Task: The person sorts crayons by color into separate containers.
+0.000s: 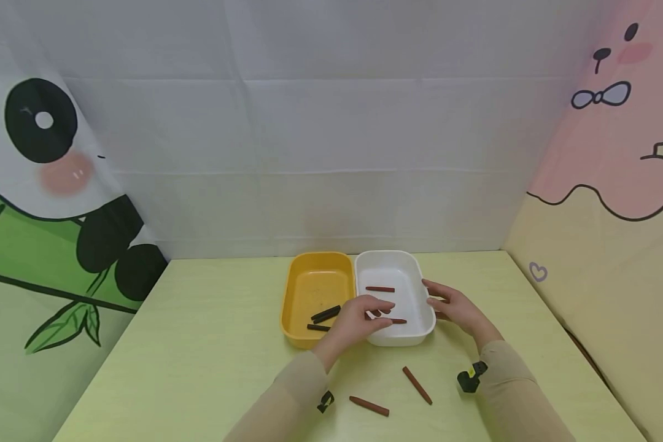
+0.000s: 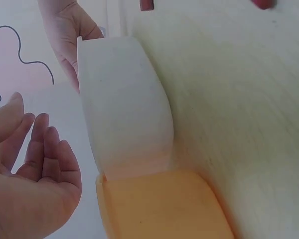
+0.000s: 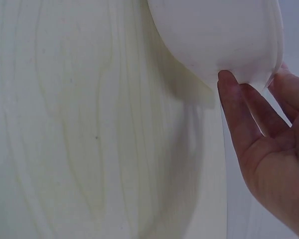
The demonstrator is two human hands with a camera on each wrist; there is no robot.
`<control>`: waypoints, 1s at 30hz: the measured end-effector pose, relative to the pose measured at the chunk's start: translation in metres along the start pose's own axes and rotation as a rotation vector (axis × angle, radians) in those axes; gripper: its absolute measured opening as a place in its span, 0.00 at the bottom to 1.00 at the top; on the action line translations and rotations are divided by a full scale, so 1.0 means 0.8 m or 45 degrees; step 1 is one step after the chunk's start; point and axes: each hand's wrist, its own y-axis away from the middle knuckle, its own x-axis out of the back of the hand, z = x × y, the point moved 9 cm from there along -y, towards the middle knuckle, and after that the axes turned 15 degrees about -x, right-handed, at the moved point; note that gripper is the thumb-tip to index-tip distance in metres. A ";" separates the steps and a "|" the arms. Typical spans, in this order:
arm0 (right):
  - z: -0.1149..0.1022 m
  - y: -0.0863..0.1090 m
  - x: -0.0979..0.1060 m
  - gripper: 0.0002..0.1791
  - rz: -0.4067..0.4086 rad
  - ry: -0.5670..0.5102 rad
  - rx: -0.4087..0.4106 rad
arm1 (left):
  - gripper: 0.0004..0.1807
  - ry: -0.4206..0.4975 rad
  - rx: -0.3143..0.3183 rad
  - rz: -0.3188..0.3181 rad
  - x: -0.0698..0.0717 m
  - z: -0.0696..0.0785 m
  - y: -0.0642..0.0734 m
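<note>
Over the near-left part of the white tray, my left hand hangs with its thumb and fingers apart. The left wrist view shows nothing between the fingers of that left hand. Close beyond its fingertips lies a brown crayon-like stick, partly hidden by the hand. Another brown stick lies farther back in the tray. My right hand holds the tray's right side, fingertips on the outer wall and one at the rim, as the right wrist view of this hand shows.
A yellow tray stands against the white one's left side, with several black sticks inside. Two more brown sticks lie on the table in front. A white curtain hangs behind the table.
</note>
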 end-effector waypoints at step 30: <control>0.001 -0.001 0.000 0.31 -0.013 -0.040 0.002 | 0.24 0.157 0.032 -0.338 -0.043 0.005 0.073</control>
